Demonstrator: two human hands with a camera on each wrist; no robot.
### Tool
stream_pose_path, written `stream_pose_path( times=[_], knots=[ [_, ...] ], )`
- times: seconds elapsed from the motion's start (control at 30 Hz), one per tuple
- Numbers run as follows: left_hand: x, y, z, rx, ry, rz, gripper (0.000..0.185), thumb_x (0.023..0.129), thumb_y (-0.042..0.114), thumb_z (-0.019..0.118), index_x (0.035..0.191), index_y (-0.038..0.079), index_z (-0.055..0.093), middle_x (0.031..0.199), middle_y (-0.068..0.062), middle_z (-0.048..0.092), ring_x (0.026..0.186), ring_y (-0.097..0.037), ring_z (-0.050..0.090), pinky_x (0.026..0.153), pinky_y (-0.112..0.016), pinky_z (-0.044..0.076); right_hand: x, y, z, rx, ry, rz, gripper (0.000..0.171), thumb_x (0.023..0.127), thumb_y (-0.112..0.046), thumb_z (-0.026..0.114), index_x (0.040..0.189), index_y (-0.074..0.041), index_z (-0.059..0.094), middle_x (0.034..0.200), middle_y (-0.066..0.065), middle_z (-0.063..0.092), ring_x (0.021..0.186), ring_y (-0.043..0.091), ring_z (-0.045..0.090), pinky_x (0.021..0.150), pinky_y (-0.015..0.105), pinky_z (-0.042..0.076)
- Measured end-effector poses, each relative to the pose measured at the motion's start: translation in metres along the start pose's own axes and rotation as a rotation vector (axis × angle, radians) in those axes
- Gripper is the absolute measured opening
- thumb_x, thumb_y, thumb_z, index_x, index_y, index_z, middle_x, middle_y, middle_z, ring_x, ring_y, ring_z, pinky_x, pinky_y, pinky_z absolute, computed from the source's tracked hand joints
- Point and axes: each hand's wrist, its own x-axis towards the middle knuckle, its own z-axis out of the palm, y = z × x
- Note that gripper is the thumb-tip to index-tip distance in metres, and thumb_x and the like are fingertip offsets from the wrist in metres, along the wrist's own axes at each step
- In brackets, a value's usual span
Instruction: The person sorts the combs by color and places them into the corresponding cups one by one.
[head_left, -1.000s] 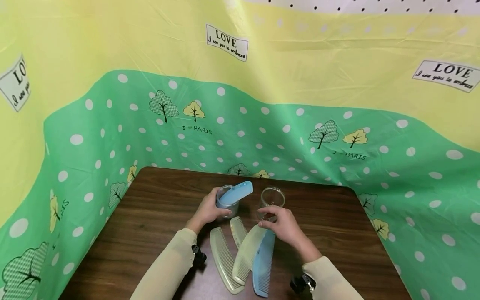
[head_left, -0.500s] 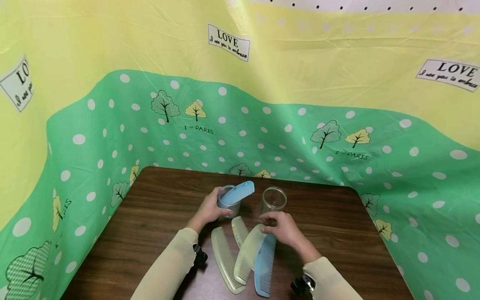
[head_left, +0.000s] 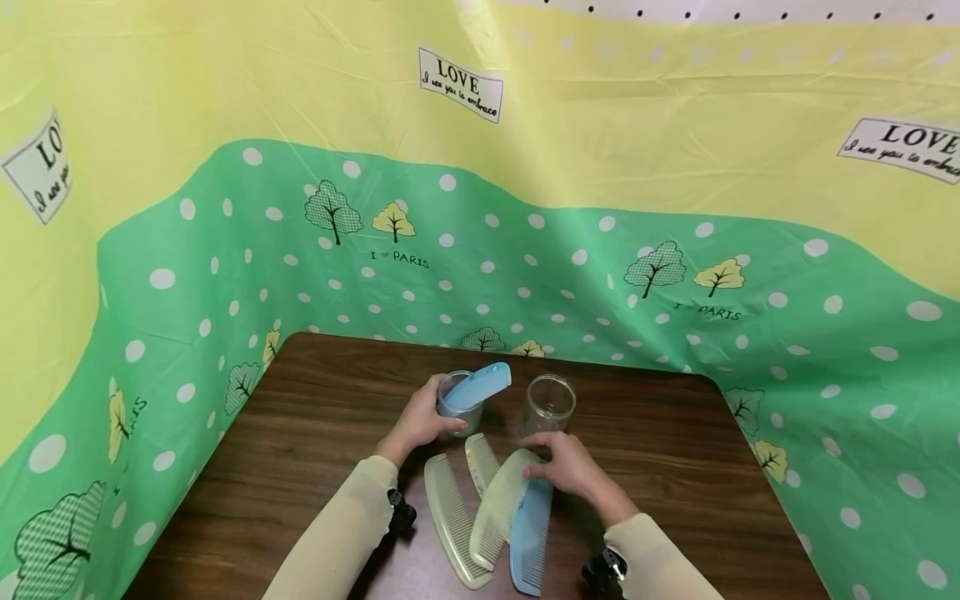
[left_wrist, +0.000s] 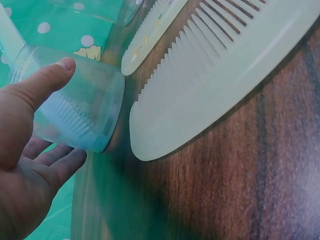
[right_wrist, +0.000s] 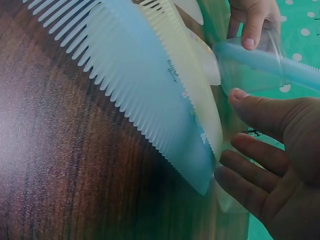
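**Now one comb is in the jar, four lie on the table**

Well, around the scene hangs a glossy green and yellow dotted cloth, and below it sits the dark wood-grain table, smooth and shiny. On it lies a loose fan of four flat curved plastic combs: a long cream comb, a short cream comb, a wide pale comb and a light blue comb tucked beneath that one. By my reading, one comb is sorted and four are left. The left hand curls thumb and fingers round a clear round jar, which stands upright with a blue comb leaning out over its rim. An empty clear jar stands just beside it. The right hand hovers with relaxed, spread fingers at the tips of the pale and light blue combs, gripping nothing as far as the wrist view shows.
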Motion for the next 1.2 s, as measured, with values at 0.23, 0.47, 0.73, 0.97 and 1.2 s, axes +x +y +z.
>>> stream_pose_path(
  times=[0.23, 0.47, 0.73, 0.97, 1.2],
  knots=[
    [0.0, 0.0, 0.002, 0.0, 0.004, -0.007, 0.094, 0.077, 0.022, 0.093, 0.153, 0.006, 0.039, 0.146, -0.019, 0.055, 0.125, -0.036, 0.059, 0.103, -0.052, 0.049, -0.001, 0.003, 0.006, -0.047, -0.014, -0.003, 0.048, 0.077, -0.013, 0.09, 0.122, -0.008, 0.075, 0.124, 0.012, 0.072, 0.118, 0.032, 0.065, 0.094, 0.05, 0.055],
    [0.0, -0.001, 0.004, 0.009, 0.002, -0.004, 0.094, 0.077, 0.022, 0.093, 0.152, 0.006, 0.04, 0.147, -0.018, 0.055, 0.125, -0.035, 0.059, 0.102, -0.051, 0.049, -0.002, 0.003, 0.012, -0.085, -0.002, -0.026, 0.049, 0.076, -0.009, 0.09, 0.122, -0.004, 0.073, 0.125, 0.014, 0.072, 0.12, 0.034, 0.065, 0.095, 0.05, 0.054],
    [0.0, 0.001, 0.004, 0.008, 0.0, -0.008, 0.093, 0.077, 0.021, 0.093, 0.152, 0.006, 0.04, 0.146, -0.017, 0.055, 0.125, -0.035, 0.059, 0.103, -0.051, 0.049, -0.003, 0.002, 0.013, -0.063, 0.035, -0.016, 0.047, 0.076, -0.005, 0.089, 0.12, -0.007, 0.074, 0.125, 0.014, 0.071, 0.115, 0.031, 0.066, 0.089, 0.046, 0.056],
    [0.001, -0.002, 0.003, 0.009, 0.005, 0.002, 0.094, 0.077, 0.022, 0.093, 0.152, 0.006, 0.039, 0.146, -0.019, 0.055, 0.126, -0.036, 0.059, 0.103, -0.053, 0.049, -0.003, -0.001, 0.008, -0.023, 0.073, -0.033, 0.044, 0.077, -0.004, 0.088, 0.119, -0.008, 0.075, 0.123, 0.011, 0.072, 0.115, 0.03, 0.066, 0.091, 0.047, 0.055],
    [0.001, -0.001, 0.001, 0.016, 0.003, 0.006, 0.095, 0.076, 0.024, 0.094, 0.152, 0.004, 0.039, 0.145, -0.019, 0.056, 0.125, -0.036, 0.059, 0.102, -0.053, 0.049, -0.004, -0.008, 0.001, -0.031, 0.086, -0.062, 0.041, 0.077, -0.003, 0.087, 0.116, -0.009, 0.076, 0.119, 0.008, 0.072, 0.112, 0.031, 0.067, 0.092, 0.047, 0.054]
  ],
)
